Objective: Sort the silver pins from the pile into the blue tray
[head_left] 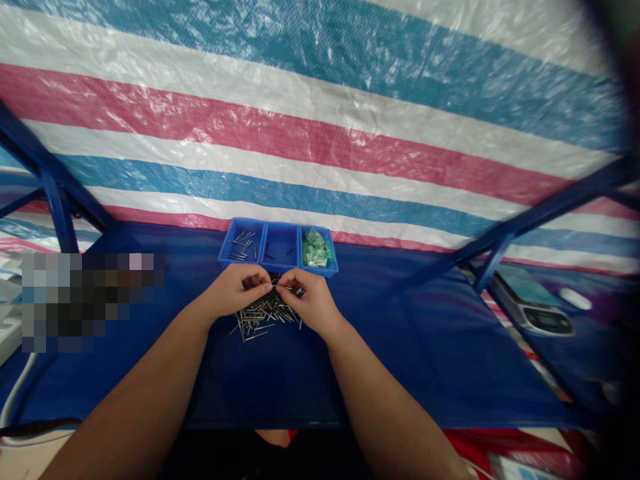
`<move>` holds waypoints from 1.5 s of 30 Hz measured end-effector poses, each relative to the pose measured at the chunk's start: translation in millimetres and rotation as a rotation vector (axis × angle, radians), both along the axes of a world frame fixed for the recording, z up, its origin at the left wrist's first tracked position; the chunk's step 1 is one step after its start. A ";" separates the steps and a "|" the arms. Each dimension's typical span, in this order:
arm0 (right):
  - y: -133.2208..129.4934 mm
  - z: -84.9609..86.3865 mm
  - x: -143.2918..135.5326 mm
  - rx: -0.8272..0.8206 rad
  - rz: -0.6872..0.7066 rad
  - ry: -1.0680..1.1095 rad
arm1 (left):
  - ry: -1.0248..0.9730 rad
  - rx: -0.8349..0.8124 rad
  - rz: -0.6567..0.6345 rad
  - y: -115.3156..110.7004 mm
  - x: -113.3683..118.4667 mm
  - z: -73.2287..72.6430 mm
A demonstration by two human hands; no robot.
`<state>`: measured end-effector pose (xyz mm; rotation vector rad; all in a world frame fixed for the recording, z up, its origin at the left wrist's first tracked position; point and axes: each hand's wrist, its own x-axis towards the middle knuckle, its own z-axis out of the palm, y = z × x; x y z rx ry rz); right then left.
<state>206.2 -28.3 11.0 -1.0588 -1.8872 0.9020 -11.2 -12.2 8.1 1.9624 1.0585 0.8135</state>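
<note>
Blue table (400,373) nearest us; loose heap of metal pins (255,320) on it, under and around our fingers. L hand (235,291) & R hand (313,303) meet over heap; thumb + fingertips of each pinch one thin piece (275,287) betw. them. Just beyond: blue bin (320,271), 3 compts. — L: a few pins; mid.: small dark bits (289,252); R: green plastic (317,251). Behind bin: striped sheet (310,140).

Metal pins (257,315), thin, crisscrossed, on blue table (400,340)
</note>
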 end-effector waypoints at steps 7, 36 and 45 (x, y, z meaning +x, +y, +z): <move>-1.2 1.4 -0.9 0.085 -0.067 -0.072 | -0.042 0.059 0.069 3.5 -3.6 -3.5; -28.6 9.7 -29.7 0.206 0.317 -0.946 | 0.030 0.329 0.836 9.7 -11.0 -6.5; -34.9 13.5 -33.1 0.185 0.333 -1.013 | 0.027 0.342 0.796 9.8 -9.2 -9.2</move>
